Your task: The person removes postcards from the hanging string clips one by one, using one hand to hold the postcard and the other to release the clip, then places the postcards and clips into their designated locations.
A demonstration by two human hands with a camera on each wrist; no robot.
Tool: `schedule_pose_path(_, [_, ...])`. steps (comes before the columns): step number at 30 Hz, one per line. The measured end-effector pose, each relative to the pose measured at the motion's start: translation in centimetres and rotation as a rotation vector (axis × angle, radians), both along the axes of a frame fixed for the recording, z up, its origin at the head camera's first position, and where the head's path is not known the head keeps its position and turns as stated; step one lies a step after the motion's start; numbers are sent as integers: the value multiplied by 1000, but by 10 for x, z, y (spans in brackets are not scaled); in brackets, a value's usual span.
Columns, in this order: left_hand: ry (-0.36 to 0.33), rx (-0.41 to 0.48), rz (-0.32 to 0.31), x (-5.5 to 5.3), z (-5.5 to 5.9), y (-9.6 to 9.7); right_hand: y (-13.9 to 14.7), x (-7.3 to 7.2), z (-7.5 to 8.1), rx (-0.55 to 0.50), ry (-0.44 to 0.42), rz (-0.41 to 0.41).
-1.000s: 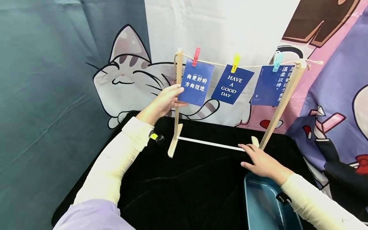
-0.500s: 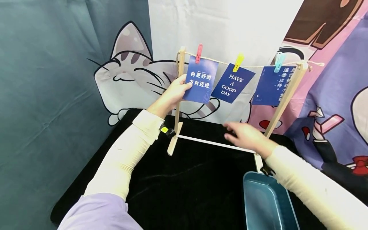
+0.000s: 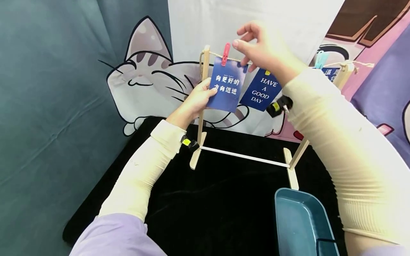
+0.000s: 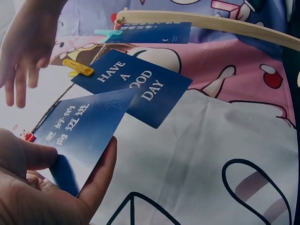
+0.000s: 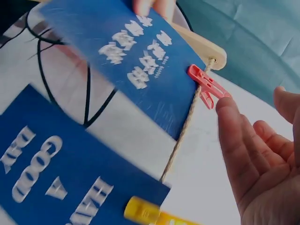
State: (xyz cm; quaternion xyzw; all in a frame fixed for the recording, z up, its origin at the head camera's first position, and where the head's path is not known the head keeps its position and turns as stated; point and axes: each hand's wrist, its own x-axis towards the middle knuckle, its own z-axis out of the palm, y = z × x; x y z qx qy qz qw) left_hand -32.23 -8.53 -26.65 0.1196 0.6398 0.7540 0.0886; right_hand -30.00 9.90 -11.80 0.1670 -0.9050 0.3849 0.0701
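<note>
Three cards [image 3: 261, 90] up, one not let go yet
Left hand [image 3: 199, 99] pinches that card [image 3: 226, 101]; right hand [image 3: 264, 49] holds nothing, red clip [image 3: 225, 54] just beside its loosely parted fingers [image 3: 245, 46].

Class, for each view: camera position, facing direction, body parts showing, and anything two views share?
Head: on the head, facing forward and down at the rack; left hand, right hand, sleeves show.
Left wrist: worn there, facing past the pinched card; left hand near, right hand beyond.
Right wrist: worn there, facing the red clip; right hand near, left hand at top.
Shared: both wrist views show the HAVE A GOOD DAY card.
</note>
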Motion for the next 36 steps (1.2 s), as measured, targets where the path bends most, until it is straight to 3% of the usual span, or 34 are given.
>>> schedule_pose_path(3, [-10,14,-5,1,1,5,-9,-12,6,-9,-67,-32])
schedule_pose_path(7, [-26,41,-13,2,0,10,-15,-22,5,-21,-221,-53])
schedule_pose_path(11, [-26,63,-15,3,-1,12,-19,-28,2,-110,-341,-84])
schedule_pose_path(18, [-2,72,-10,2,-2,11,-28,-30,-6,-299,-323,-132])
schedule_pose_path(22, [-9,68,-8,3,-1,12,-31,-30,-13,-541,-332,-121])
schedule_pose_path(30, [-28,22,2,6,3,15,-35,-38,-29,-1129,-374,-152])
schedule_pose_path(33, [-35,19,-2,6,3,17,-37,-40,-33,-1281,-341,-146])
schedule_pose_path(36, [-38,29,-5,5,2,18,-36,-39,-34,-1368,-307,-92])
